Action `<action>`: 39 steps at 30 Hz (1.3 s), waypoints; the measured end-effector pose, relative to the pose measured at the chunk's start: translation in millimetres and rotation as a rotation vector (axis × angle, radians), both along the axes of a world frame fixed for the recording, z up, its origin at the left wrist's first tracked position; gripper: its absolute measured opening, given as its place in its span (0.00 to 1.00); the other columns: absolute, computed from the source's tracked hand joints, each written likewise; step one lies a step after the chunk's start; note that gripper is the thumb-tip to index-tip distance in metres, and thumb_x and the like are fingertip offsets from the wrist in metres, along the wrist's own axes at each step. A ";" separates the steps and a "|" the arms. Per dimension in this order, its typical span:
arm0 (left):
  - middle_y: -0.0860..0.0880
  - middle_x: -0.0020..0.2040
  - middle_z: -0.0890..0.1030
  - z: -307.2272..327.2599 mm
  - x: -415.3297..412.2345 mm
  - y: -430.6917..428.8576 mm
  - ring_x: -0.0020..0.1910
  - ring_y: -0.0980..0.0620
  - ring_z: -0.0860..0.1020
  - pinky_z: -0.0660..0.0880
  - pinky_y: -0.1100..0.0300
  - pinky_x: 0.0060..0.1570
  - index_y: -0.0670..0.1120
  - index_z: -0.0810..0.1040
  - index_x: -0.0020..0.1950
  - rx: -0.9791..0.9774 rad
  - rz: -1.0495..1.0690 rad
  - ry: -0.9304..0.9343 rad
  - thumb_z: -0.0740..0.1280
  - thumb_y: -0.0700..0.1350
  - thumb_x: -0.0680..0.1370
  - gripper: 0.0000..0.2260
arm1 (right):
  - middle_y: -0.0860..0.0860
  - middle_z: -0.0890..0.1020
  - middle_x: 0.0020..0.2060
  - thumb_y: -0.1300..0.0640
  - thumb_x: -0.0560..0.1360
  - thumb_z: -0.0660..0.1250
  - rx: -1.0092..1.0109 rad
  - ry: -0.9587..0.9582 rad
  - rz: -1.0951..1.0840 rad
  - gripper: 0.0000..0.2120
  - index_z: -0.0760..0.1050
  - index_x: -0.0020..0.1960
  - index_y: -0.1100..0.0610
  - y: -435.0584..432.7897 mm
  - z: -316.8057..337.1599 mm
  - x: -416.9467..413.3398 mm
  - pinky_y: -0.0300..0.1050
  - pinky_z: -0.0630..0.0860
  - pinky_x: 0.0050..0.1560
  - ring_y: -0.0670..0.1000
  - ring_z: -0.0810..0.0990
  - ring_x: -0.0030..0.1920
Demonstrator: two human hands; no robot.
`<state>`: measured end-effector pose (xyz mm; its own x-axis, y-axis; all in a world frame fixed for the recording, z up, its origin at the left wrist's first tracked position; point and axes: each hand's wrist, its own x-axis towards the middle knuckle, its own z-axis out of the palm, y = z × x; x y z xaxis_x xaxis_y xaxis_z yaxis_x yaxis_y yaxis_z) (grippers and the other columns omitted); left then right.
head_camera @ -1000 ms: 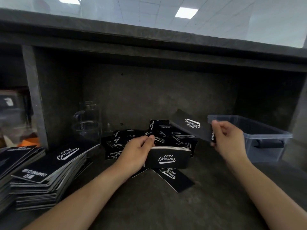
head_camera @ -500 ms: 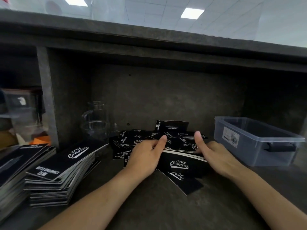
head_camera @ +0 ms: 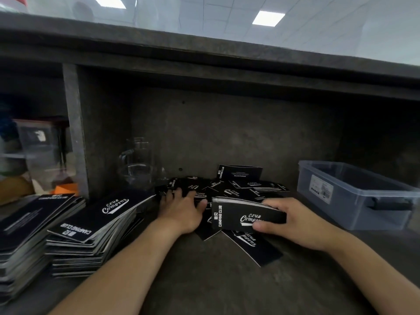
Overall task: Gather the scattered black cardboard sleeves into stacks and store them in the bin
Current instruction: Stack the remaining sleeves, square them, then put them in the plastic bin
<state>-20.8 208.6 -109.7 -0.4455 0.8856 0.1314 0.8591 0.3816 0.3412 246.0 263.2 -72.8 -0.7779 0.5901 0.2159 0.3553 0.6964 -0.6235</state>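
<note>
tall stacks (head_camera: 91,235) at left, scattered sleeves (head_camera: 227,189) in the middle, glass jug (head_camera: 138,164) behind them, bin (head_camera: 354,196) at right

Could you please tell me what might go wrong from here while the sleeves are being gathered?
1. The right hand holds the gathered bundle by one end only. Its sleeves look fanned at the top edge, so some could slip out.
2. The left hand lies on the loose sleeves near the glass jug; a wide sweep might knock it.
3. The stack at the left leans with its top sleeves slid forward; a bump could topple it.
</note>
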 end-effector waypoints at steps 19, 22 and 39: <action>0.53 0.52 0.83 24.1 9.9 -11.9 0.55 0.54 0.78 0.71 0.64 0.54 0.51 0.86 0.53 0.266 -0.209 -0.502 0.74 0.41 0.77 0.07 | 0.36 0.78 0.66 0.50 0.71 0.79 -0.071 0.071 -0.015 0.17 0.84 0.59 0.49 9.8 -7.1 -1.0 0.40 0.76 0.65 0.38 0.80 0.61; 0.53 0.46 0.85 32.3 17.3 -21.4 0.47 0.56 0.82 0.76 0.69 0.47 0.47 0.86 0.50 0.465 -0.285 -0.719 0.67 0.39 0.82 0.08 | 0.36 0.79 0.66 0.50 0.69 0.81 -0.063 0.107 -0.074 0.17 0.82 0.55 0.50 12.1 -8.2 -2.5 0.41 0.75 0.66 0.36 0.79 0.62; 0.52 0.57 0.80 26.4 10.9 -24.9 0.57 0.53 0.79 0.76 0.58 0.59 0.52 0.78 0.64 0.008 -0.234 -0.370 0.79 0.55 0.71 0.24 | 0.46 0.86 0.44 0.53 0.74 0.77 0.042 0.230 -0.443 0.07 0.84 0.51 0.50 39.5 -13.5 13.0 0.42 0.78 0.49 0.46 0.84 0.47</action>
